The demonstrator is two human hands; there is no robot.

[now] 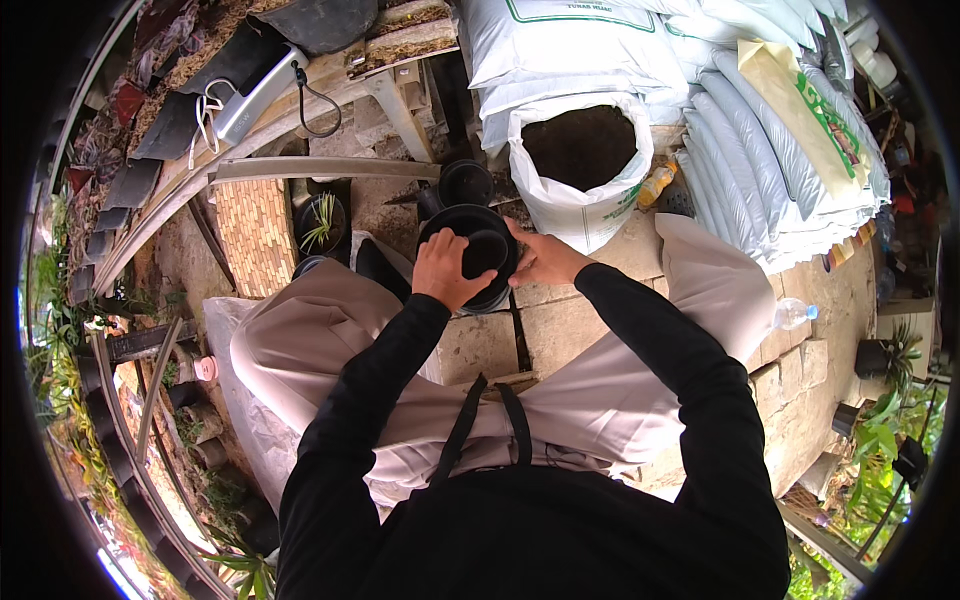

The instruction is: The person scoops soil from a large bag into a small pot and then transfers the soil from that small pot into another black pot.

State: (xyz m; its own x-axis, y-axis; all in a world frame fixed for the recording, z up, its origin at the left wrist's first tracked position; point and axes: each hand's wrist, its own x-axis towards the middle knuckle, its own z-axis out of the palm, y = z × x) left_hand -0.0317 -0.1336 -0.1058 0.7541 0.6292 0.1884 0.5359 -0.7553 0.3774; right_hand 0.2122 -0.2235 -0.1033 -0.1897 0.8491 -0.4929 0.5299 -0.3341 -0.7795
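A large black plastic pot [429, 223] stands on the paving in front of me. My left hand [452, 268] reaches over its left side and grips a smaller black plastic pot [484, 255] that sits within its rim. Fingers of my right hand [541, 253] rest around the large pot's right rim, thumb towards the top. More black pots [465, 184] stand just beyond. An open white sack of dark soil [577, 146] is close behind on the right.
Stacked white sacks [562, 52] fill the far right. A potted spiky plant [321, 225] stands beside a woven bamboo panel [253, 236] at left. A power bank [259, 94] with cables lies on the wooden ledge. An orange bottle [657, 184] and a clear bottle [793, 313] are at right.
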